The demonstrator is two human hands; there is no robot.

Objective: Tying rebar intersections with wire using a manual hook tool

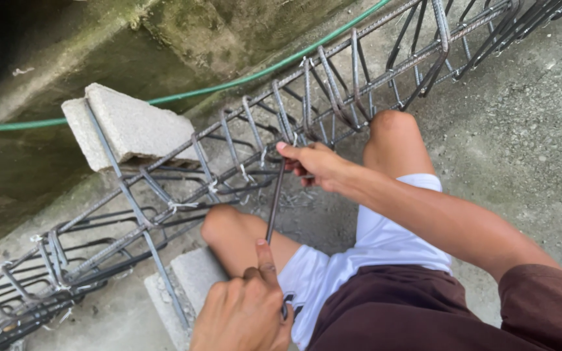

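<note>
A long rebar cage (242, 140) of dark steel bars and square stirrups, tied with wire, runs from lower left to upper right across my knees. My right hand (313, 162) reaches in from the right and grips the top of a loose steel stirrup (274, 201) beside the cage's upper bar. My left hand (245, 309), at the bottom of the view, holds the lower end of that same stirrup, thumb pointing up along it. I crouch in white shorts, knees on either side of the stirrup.
A grey concrete block (131, 123) props the cage at the left; another block (190, 273) lies by my left knee. A green hose (229, 81) crosses the mossy concrete gutter behind. Rough concrete ground (521, 130) lies to the right.
</note>
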